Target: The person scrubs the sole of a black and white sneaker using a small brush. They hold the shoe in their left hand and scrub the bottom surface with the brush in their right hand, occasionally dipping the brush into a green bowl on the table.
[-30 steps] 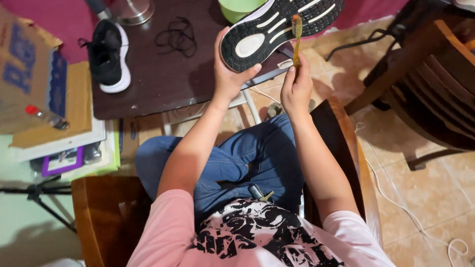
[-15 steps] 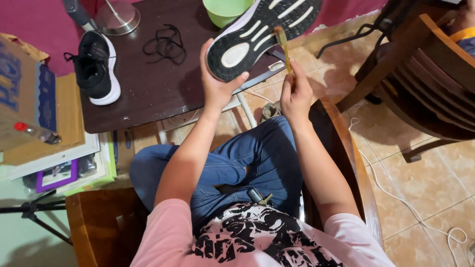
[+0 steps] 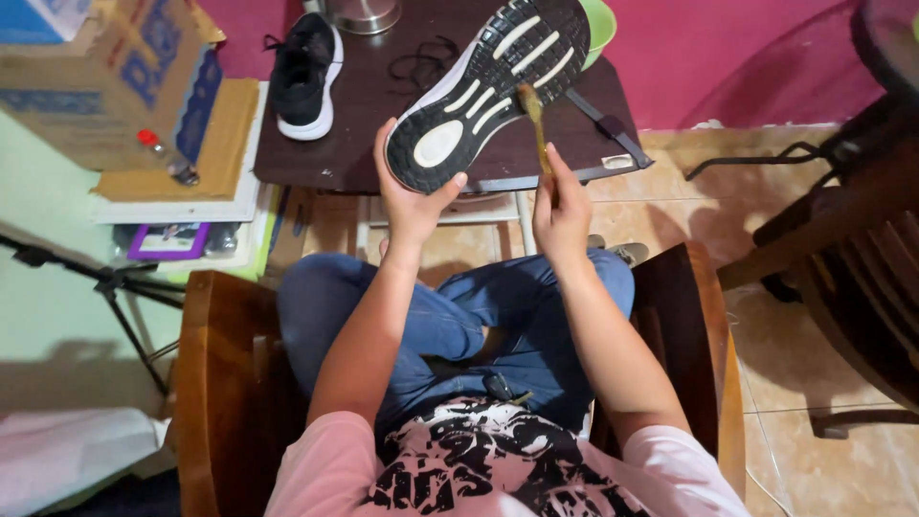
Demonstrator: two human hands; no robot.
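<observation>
Person seated in a dark wooden armchair (image 3: 215, 383), blue jeans, pink sleeves, black-and-white print shirt, facing a small dark brown table (image 3: 354, 124) against a magenta wall. Second dark wooden chair (image 3: 852, 249) stands well apart on the person's right, on the beige tiled floor (image 3: 766, 383). Cardboard box (image 3: 96, 86) with blue print sits to the left of the table, on a stack of flat boards; a small bottle with a red cap (image 3: 158, 153) lies against it. Black tripod leg (image 3: 105, 287) below that, near the chair's left arm. On the table: a black sneaker with white sole (image 3: 304, 77) standing upright at the far left, loose black laces (image 3: 421, 62) just beside it, a metal base (image 3: 362, 13) at the far edge, a green bowl (image 3: 601, 24) partly hidden behind the raised shoe. The raised shoe (image 3: 488, 91) is held above the near table edge, sole turned to the person, black sole with white patches, toe pointing up-right. Left hand (image 3: 412, 196) cups the heel end, fingers curled around the edge, thumb pressed on the sole rim. Right hand (image 3: 562, 206) grips a thin yellowish brush (image 3: 536, 124), fingers closed together around its handle; the bristle end touches the sole's mid section.
</observation>
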